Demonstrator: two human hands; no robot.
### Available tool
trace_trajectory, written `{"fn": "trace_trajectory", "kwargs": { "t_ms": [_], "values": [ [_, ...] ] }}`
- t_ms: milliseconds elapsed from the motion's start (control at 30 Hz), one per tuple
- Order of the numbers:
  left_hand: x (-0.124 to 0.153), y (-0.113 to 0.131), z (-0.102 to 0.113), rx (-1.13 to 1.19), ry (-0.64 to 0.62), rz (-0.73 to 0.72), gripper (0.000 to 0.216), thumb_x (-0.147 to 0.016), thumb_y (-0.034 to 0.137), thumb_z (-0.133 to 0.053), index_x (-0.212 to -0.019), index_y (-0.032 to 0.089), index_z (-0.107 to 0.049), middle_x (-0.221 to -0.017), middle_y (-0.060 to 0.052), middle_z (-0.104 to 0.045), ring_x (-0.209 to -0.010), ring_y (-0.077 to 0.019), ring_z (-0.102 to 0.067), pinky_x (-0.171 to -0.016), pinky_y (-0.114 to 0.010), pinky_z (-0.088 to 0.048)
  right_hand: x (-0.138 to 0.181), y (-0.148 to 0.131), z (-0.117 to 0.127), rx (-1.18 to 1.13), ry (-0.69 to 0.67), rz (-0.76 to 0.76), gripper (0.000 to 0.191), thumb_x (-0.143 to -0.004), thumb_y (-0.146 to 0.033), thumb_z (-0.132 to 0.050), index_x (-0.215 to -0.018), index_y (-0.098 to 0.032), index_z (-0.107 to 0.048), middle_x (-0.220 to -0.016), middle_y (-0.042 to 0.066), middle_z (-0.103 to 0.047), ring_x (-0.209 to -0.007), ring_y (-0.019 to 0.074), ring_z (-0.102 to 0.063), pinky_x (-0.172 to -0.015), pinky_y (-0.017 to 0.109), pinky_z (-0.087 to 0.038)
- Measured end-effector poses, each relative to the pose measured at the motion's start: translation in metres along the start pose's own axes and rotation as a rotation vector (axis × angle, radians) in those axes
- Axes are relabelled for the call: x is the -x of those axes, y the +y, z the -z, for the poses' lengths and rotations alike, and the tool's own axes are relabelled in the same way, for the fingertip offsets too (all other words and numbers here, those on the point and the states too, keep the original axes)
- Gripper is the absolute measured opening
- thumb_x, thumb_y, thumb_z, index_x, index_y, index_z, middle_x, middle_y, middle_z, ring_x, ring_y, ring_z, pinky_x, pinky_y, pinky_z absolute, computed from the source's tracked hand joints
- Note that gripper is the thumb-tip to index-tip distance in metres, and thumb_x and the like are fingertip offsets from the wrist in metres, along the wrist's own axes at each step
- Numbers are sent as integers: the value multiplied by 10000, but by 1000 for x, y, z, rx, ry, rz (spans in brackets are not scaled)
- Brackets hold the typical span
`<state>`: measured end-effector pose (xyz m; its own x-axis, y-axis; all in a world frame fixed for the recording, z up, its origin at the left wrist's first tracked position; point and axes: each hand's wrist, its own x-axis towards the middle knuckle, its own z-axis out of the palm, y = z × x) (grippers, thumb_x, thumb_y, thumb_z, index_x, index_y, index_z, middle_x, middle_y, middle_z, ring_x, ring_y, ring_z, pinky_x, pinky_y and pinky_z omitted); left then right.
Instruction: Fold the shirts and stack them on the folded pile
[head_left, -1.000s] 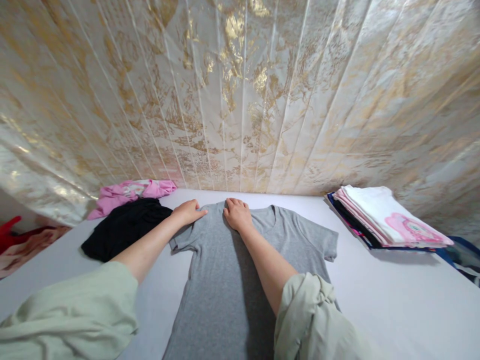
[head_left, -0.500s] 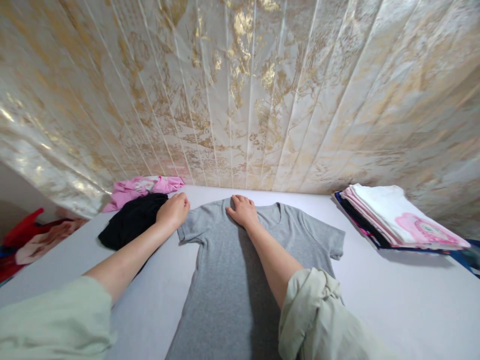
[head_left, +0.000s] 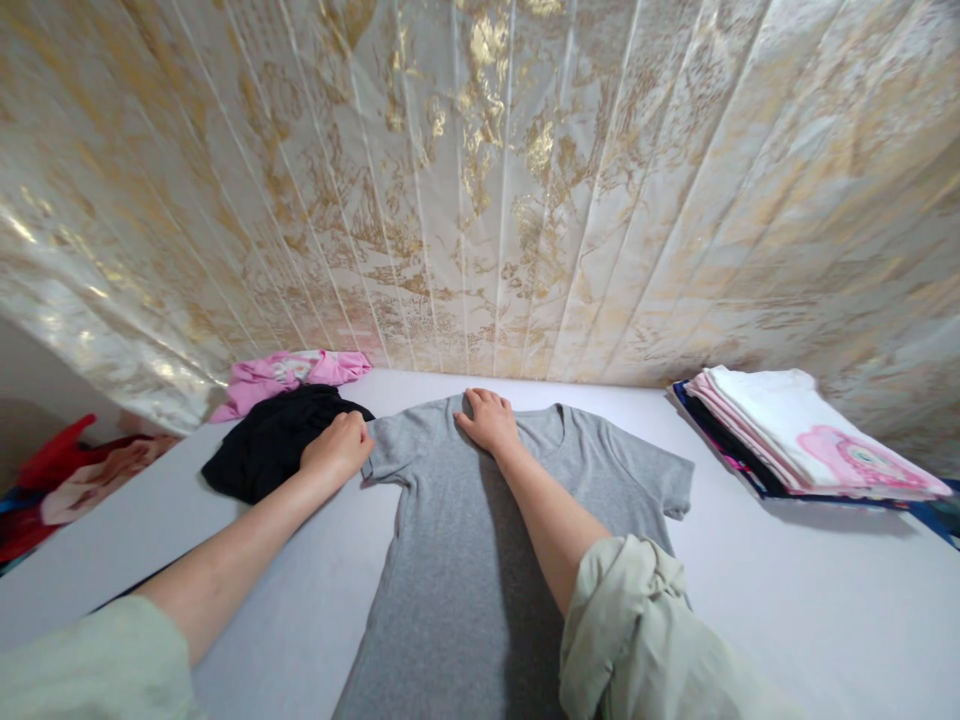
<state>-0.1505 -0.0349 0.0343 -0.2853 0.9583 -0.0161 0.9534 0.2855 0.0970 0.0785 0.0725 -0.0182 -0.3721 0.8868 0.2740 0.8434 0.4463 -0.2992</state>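
Observation:
A grey short-sleeved T-shirt (head_left: 450, 560) lies spread flat on the white table (head_left: 787, 600), neck toward the wall. My left hand (head_left: 337, 447) is closed at the end of the shirt's left sleeve, fingers curled on the sleeve edge. My right hand (head_left: 489, 420) lies palm down on the shirt near the collar, fingers spread flat. Both forearms are bare, with pale green sleeves rolled up.
A crumpled black garment (head_left: 270, 450) lies just left of my left hand, with a pink garment (head_left: 289, 370) behind it by the wall. A stack of folded clothes (head_left: 795, 435) sits at the right. A gold-patterned wall stands close behind the table.
My left hand slid from the shirt's shoulder out to the left sleeve end and closed on it. My right hand stayed pressed near the collar.

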Motion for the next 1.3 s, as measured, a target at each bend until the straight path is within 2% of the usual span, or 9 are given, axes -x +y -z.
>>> {"fn": "trace_trajectory", "kwargs": {
  "t_ms": [133, 200, 300, 367, 467, 767, 1033, 1167, 1300],
  "values": [
    [5, -13, 3, -223, 19, 29, 289, -877, 215, -364, -1068, 161, -574, -1158, -166, -599, -1053, -326, -593, -740, -423, -455, 0, 0, -1, 0, 4, 6, 521, -912, -497, -460, -1367, -244, -483, -1389, 80, -515, -1256, 250, -436, -1035, 389, -281],
    [5, -19, 5, -297, 26, 49, 324, -876, 151, -324, -1059, 147, -591, -1124, -174, -610, -1045, -335, -594, -779, -465, -439, 0, 0, -1, 0, 3, 10, 513, -912, -499, -460, -1361, -253, -488, -1380, 75, -521, -1250, 249, -439, -1030, 388, -286],
    [3, -21, 6, -343, 96, 26, 303, -885, 179, -342, -1026, 129, -605, -1088, -183, -616, -1025, -335, -598, -799, -455, -426, 0, 0, -2, 4, 2, 7, 512, -912, -501, -460, -1360, -256, -488, -1375, 76, -522, -1246, 248, -438, -1033, 391, -281],
    [0, -16, 5, -262, 127, -40, 269, -892, 244, -379, -1012, 145, -600, -1092, -166, -612, -1008, -308, -606, -775, -396, -436, 0, 0, -2, 6, 0, 1, 509, -913, -500, -460, -1359, -258, -488, -1377, 77, -518, -1246, 246, -437, -1034, 392, -279],
    [-8, -10, -1, -62, 59, -94, 193, -851, 299, -472, -939, 181, -598, -1053, -115, -618, -933, -249, -631, -699, -307, -441, 0, 0, -1, 6, -6, 2, 509, -917, -502, -453, -1364, -261, -484, -1380, 79, -514, -1250, 245, -434, -1032, 390, -282],
    [-33, -23, -8, 65, -13, -110, 65, -726, 205, -513, -708, 205, -575, -765, -15, -638, -713, -166, -623, -619, -234, -423, -1, 1, -1, 2, -11, -1, 517, -914, -507, -456, -1370, -264, -483, -1389, 72, -508, -1258, 247, -427, -1041, 395, -277],
    [-33, -25, -9, 49, 3, -154, 91, -662, 130, -524, -713, 197, -559, -814, -35, -565, -743, -179, -586, -668, -250, -436, 0, -1, 1, -1, -14, -2, 512, -917, -502, -453, -1370, -264, -483, -1391, 67, -507, -1254, 244, -430, -1045, 390, -271],
    [-29, -28, -3, 75, -20, -226, 197, -633, 59, -479, -737, 198, -571, -813, -13, -544, -773, -160, -584, -721, -234, -438, 1, -1, 2, 7, -28, -9, 504, -920, -496, -449, -1370, -272, -478, -1399, 64, -498, -1258, 241, -424, -1044, 386, -268],
    [-18, -33, 1, 109, -43, -318, 206, -665, 77, -472, -793, 203, -571, -873, -11, -542, -797, -149, -584, -746, -231, -437, 0, -1, 1, 11, -29, -9, 509, -921, -494, -445, -1373, -262, -476, -1405, 69, -491, -1262, 243, -419, -1048, 387, -264]
  ]
}}
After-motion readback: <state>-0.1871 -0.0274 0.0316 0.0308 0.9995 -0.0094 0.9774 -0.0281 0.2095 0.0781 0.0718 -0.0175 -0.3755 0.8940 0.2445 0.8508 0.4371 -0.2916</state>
